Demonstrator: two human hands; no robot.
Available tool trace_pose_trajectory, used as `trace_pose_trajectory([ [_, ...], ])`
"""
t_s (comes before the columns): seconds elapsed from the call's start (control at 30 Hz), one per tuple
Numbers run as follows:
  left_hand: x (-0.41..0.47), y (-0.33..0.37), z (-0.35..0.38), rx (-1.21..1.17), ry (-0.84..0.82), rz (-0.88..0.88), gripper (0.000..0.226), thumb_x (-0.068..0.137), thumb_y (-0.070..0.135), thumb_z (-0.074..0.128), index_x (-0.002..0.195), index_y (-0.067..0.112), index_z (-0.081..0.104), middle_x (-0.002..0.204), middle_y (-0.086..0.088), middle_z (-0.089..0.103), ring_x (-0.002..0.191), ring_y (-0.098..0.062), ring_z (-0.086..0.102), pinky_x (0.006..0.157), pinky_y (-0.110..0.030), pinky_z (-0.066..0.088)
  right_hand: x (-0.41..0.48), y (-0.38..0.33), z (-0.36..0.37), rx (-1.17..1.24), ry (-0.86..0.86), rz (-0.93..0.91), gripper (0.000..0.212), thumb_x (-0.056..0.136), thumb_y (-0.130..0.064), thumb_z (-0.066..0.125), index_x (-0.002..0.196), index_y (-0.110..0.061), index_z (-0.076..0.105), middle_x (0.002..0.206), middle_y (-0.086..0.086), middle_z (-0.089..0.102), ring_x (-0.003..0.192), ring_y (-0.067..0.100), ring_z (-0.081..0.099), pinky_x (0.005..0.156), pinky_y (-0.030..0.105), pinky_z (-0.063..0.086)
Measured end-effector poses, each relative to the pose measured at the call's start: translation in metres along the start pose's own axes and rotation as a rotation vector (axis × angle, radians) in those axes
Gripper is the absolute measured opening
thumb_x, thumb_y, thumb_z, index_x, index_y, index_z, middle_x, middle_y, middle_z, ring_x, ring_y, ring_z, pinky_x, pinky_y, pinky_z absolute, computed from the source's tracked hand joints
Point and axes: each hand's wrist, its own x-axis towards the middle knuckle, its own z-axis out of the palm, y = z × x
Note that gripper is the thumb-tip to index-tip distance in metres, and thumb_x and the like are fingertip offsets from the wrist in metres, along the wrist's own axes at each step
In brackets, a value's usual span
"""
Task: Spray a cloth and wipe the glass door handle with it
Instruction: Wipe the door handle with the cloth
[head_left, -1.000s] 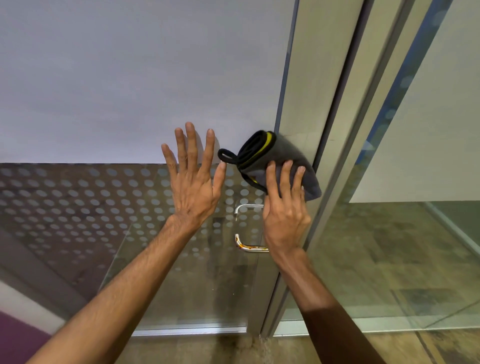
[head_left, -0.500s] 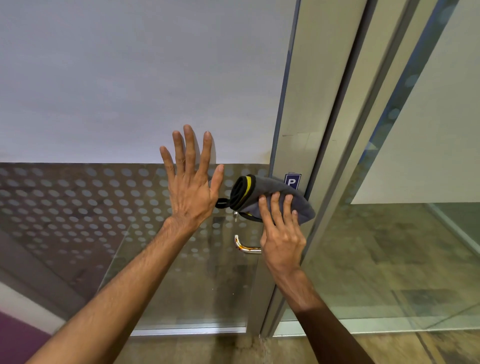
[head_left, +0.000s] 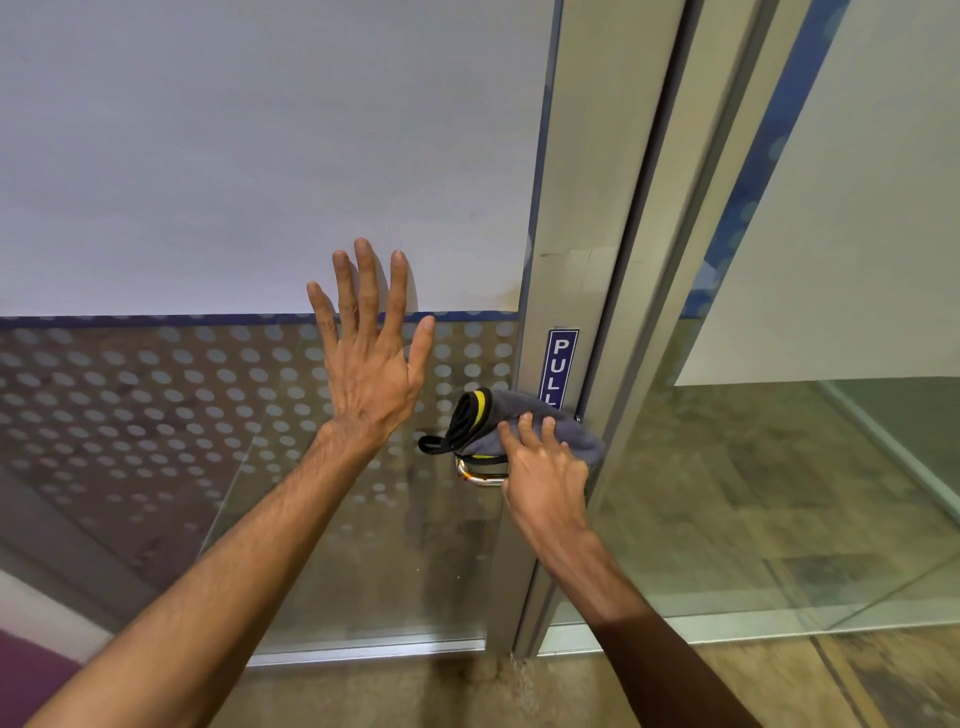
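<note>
Left hand: fingers spread, palm flat on the glass door.
Right hand: fingers laid together, pressing the cloth.
Handle: below the cloth, beside the right palm.

A blue sticker on the door frame reads "PULL" in white, its lower end hidden by the cloth.

Blocked straight ahead by glass, left hand spread flat against it. Crowded at the handle, mostly covered by cloth and right hand. Hemmed on the right by metal frame. Free room between forearms, below handle.
</note>
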Motion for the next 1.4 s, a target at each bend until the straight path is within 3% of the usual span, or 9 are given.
trace_pose_trajectory([
  [0.2, -0.002, 0.003, -0.006, 0.014, -0.011, -0.001, 0.071, 0.108, 0.050, 0.035, 0.164, 0.016, 0.009, 0.170, -0.023, 0.011, 0.155, -0.030, -0.008, 0.125, -0.062, -0.002, -0.023, 0.019, -0.027, 0.542, 0.180, 0.181, 0.059, 0.085, -0.004, 0.058, 0.133, -0.037, 0.063, 0.126, -0.002, 0.073, 0.116, 0.029, 0.067, 0.097, 0.039, 0.053],
  [0.33, -0.003, 0.004, -0.008, 0.004, 0.000, -0.011, 0.069, 0.108, 0.051, 0.034, 0.164, 0.016, 0.011, 0.170, -0.023, 0.010, 0.155, -0.029, -0.008, 0.125, -0.059, -0.005, -0.024, 0.032, -0.041, 1.411, 0.216, 0.392, 0.040, 0.087, 0.007, 0.058, 0.098, -0.026, 0.077, 0.104, 0.000, 0.079, 0.109, 0.027, 0.071, 0.102, 0.043, 0.051],
  [0.43, -0.004, 0.005, -0.007, -0.005, -0.003, -0.014, 0.070, 0.108, 0.051, 0.034, 0.164, 0.016, 0.010, 0.170, -0.022, 0.010, 0.155, -0.028, -0.008, 0.125, -0.060, -0.004, -0.036, 0.032, -0.058, 1.654, 0.404, 0.396, 0.046, 0.092, 0.016, 0.052, 0.100, -0.023, 0.074, 0.105, -0.001, 0.078, 0.106, 0.019, 0.071, 0.102, 0.042, 0.051],
  [0.63, -0.004, 0.002, -0.004, -0.006, -0.005, -0.017, 0.070, 0.108, 0.050, 0.034, 0.164, 0.016, 0.009, 0.170, -0.023, 0.010, 0.155, -0.028, -0.009, 0.125, -0.060, -0.004, -0.036, 0.016, -0.078, 1.295, 1.061, 0.403, 0.027, 0.099, -0.006, 0.060, 0.124, -0.007, 0.067, 0.088, -0.019, 0.075, 0.080, 0.001, 0.069, 0.075, 0.023, 0.053],
  [0.7, -0.004, 0.001, -0.004, -0.003, 0.001, -0.017, 0.070, 0.108, 0.050, 0.033, 0.164, 0.016, 0.009, 0.170, -0.023, 0.010, 0.155, -0.029, -0.008, 0.125, -0.060, -0.005, -0.023, 0.009, -0.080, 0.993, 1.145, 0.360, 0.030, 0.099, -0.013, 0.061, 0.128, -0.004, 0.066, 0.094, -0.006, 0.078, 0.081, 0.015, 0.071, 0.073, 0.025, 0.052],
  [0.8, -0.004, 0.000, -0.003, -0.010, 0.002, -0.012, 0.069, 0.108, 0.049, 0.033, 0.164, 0.015, 0.010, 0.169, -0.024, 0.011, 0.155, -0.029, -0.007, 0.125, -0.060, -0.004, 0.009, 0.003, -0.064, 0.654, 1.094, 0.228, 0.036, 0.099, -0.014, 0.058, 0.131, 0.003, 0.063, 0.128, 0.018, 0.071, 0.109, 0.034, 0.071, 0.088, 0.036, 0.057],
  [0.93, -0.007, -0.002, 0.000, -0.019, 0.007, 0.002, 0.069, 0.108, 0.047, 0.036, 0.164, 0.015, 0.011, 0.169, -0.025, 0.012, 0.155, -0.030, -0.006, 0.125, -0.062, -0.001, 0.040, -0.006, -0.038, 0.305, 0.920, 0.089, 0.053, 0.098, -0.002, 0.053, 0.151, -0.006, 0.047, 0.159, 0.014, 0.043, 0.148, 0.034, 0.040, 0.098, 0.044, 0.058],
  [1.1, -0.005, -0.005, 0.004, -0.015, 0.003, 0.004, 0.066, 0.109, 0.047, 0.034, 0.164, 0.015, 0.013, 0.168, -0.026, 0.012, 0.154, -0.032, -0.005, 0.124, -0.064, -0.002, 0.048, -0.006, -0.024, 0.085, 0.790, 0.084, 0.058, 0.100, -0.005, 0.051, 0.156, -0.014, 0.040, 0.162, 0.009, 0.040, 0.149, 0.036, 0.037, 0.079, 0.042, 0.065],
  [1.4, -0.002, -0.006, 0.010, -0.029, 0.023, 0.017, 0.071, 0.109, 0.048, 0.036, 0.162, 0.016, 0.001, 0.167, -0.027, 0.013, 0.154, -0.033, -0.005, 0.124, -0.064, -0.001, 0.031, 0.001, 0.009, -0.012, 0.583, 0.008, 0.060, 0.091, -0.002, 0.057, 0.150, -0.011, 0.050, 0.153, 0.011, 0.053, 0.140, 0.041, 0.049, 0.086, 0.043, 0.063],
])
